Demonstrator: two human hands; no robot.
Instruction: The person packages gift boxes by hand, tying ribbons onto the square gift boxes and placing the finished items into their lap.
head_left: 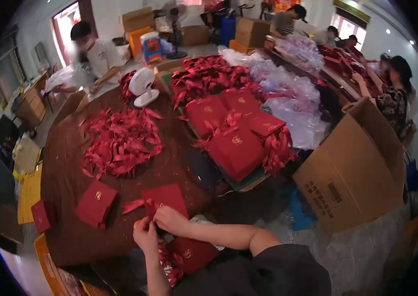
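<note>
My left hand and my right hand meet at the near edge of the table, fingers pinched together on a red ribbon. A red bag with a gold emblem lies flat just beyond them, partly hidden by my right hand. Another red bag rests below my right forearm, close to my lap, with ribbons beside it. To the left lie a red bag and a smaller red piece. My fingertips hide the exact grip on the ribbon.
A heap of red ribbons lies on the brown tablecloth. Stacked red bags stand ahead, near a white fan and clear plastic bags. At right is a large cardboard box. Several people work around the room.
</note>
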